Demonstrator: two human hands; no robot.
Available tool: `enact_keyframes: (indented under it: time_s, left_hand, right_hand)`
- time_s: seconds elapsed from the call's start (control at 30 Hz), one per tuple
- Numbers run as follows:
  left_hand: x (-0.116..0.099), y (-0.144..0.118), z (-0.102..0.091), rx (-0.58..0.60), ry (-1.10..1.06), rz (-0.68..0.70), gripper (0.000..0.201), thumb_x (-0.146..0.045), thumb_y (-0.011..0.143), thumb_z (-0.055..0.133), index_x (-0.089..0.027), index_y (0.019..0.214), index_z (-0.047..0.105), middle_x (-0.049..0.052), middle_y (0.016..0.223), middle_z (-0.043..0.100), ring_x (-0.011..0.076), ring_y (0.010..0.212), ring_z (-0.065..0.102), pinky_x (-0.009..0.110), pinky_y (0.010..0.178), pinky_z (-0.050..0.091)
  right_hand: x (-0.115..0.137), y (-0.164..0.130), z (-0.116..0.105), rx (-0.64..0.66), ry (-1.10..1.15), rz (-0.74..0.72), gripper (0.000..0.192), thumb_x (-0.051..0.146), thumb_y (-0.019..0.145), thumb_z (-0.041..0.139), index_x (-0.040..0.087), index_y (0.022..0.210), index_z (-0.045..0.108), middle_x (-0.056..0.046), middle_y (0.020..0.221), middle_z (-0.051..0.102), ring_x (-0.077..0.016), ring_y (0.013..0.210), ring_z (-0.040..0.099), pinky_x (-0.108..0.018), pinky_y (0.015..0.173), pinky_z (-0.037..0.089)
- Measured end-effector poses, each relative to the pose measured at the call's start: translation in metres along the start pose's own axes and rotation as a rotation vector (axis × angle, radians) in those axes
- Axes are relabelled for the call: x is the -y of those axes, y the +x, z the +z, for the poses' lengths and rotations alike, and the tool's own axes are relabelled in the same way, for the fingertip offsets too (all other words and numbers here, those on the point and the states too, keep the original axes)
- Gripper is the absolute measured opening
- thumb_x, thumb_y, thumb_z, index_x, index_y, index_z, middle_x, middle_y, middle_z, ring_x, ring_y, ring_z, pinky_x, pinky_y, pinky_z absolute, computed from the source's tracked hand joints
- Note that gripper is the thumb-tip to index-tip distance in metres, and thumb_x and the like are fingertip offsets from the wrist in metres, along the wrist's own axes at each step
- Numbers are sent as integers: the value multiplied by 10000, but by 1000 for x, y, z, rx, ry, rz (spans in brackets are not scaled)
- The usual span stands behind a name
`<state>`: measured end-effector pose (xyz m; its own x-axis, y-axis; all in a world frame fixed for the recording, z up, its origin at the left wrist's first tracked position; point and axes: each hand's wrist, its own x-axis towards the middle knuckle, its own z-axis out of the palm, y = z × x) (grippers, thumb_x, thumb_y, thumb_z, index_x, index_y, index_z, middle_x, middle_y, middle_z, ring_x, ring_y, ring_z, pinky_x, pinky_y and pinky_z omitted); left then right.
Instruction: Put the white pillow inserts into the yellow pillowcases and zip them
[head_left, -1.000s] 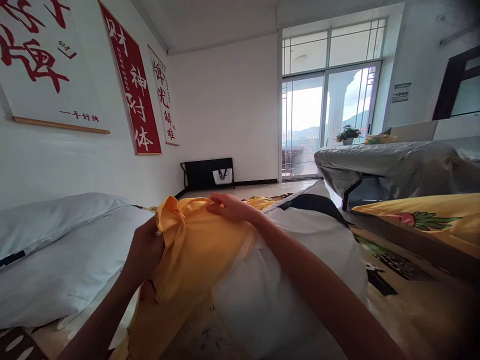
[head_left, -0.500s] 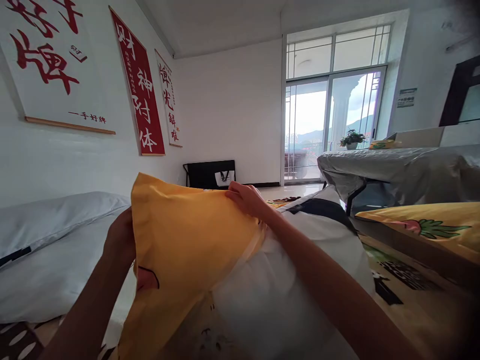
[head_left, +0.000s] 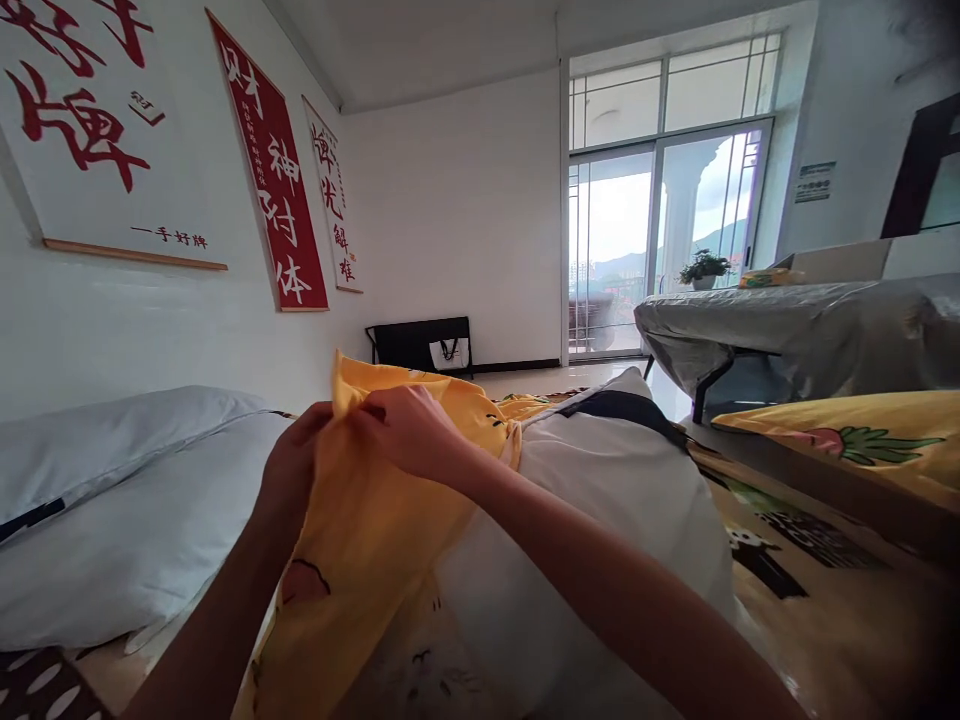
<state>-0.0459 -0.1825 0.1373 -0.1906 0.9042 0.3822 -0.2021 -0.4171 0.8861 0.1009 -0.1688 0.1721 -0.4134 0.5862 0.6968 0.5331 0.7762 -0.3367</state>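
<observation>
One soft white pillow (head_left: 600,500) lay partly inside the yellow printed cloth pillowcase (head_left: 360,540), its far end bare. Both the left hand (head_left: 292,475) and right hand (head_left: 401,430) had fingers pinched shut on the case's upper edge. Half a second earlier the hands had been well apart, stretching that edge flat; now they met, bunching it.

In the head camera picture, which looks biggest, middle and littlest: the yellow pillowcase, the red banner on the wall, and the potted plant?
1. Yellow pillowcase, though it is very close to the camera, which helps it look big.
2. Red banner.
3. Potted plant, tiny and far off by the window.
</observation>
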Motion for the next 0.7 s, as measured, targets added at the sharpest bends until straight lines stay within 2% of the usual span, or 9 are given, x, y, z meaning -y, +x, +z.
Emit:
enact_keyframes:
  time_s: [0.1,0.23,0.3,0.43,0.6,0.7]
  left_hand:
    - [0,1,0,-19,120,58,299,-326,602,735,-196,852,637,-25,708,627,104,559,534,182,478,404]
    - [-3,-2,2,-100,212,121,260,-335,578,744,-154,742,654,-16,660,606,81,541,484,167,455,350]
    - [-3,-3,4,-97,214,133,262,-344,556,752,-145,683,638,-17,640,588,78,542,471,169,461,346]
    - [-1,0,1,-25,275,136,262,-373,606,727,-154,659,591,-23,634,565,84,549,466,180,481,357]
    - [5,8,-12,125,491,332,228,-371,730,655,-175,687,548,-31,655,531,95,624,458,177,535,365]
    - [6,12,-20,197,468,325,250,-410,774,620,-175,722,555,-18,684,527,110,662,474,189,568,394]
  right_hand:
    - [-1,5,12,-28,94,43,254,247,816,477,164,579,518,33,553,444,-81,539,316,-239,515,232]
    - [-6,3,14,-13,186,72,143,170,734,497,166,592,493,38,576,456,-79,556,336,-224,513,249]
    - [-7,1,12,0,171,81,130,135,692,487,169,570,459,39,566,433,-81,550,316,-226,499,239]
    - [-10,-1,13,-9,110,67,137,100,648,471,179,555,408,34,553,406,-90,546,296,-237,490,224]
    - [-11,-4,15,-55,202,10,161,194,800,457,188,641,435,25,617,486,-101,575,368,-247,548,273]
    - [-9,-6,13,-50,274,-22,197,241,843,463,191,657,424,27,629,483,-100,583,376,-247,557,277]
